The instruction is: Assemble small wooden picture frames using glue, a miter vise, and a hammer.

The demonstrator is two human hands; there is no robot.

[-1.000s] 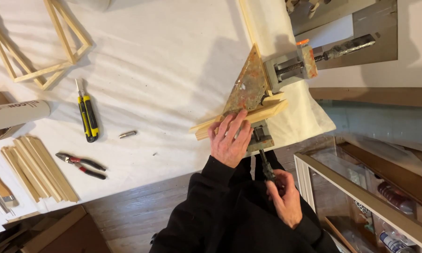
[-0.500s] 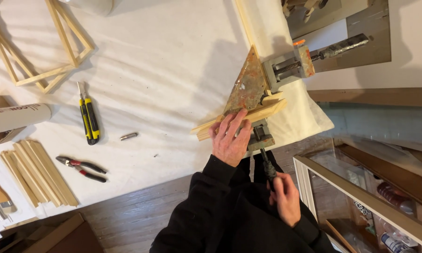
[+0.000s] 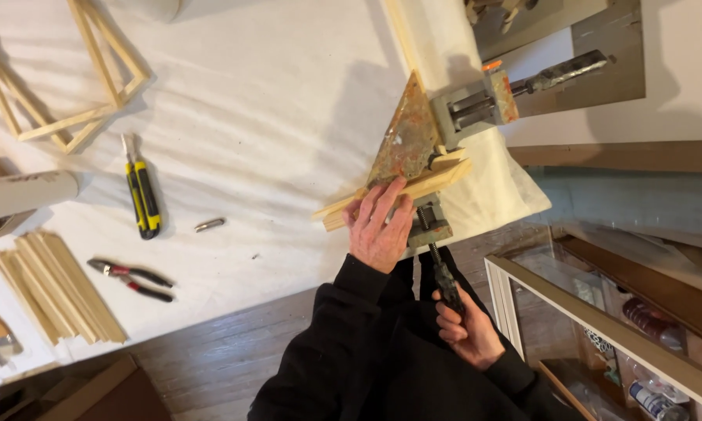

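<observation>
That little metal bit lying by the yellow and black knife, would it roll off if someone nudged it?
Probably a short way. The metal bit looks slim and rounded, so a sideways nudge could roll it. The white cloth under it is wrinkled, which would likely stop it soon. It seems small and light, and its shiny surface may be slippery to pinch.

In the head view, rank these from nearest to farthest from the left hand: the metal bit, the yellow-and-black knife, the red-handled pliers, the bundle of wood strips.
Measured from the left hand, pressing on the clamped wood strip:
1. Metal bit, on the cloth to its left.
2. Yellow-and-black knife and red-handled pliers, further left, too close to call.
3. Bundle of wood strips, at the table's left edge.
</observation>
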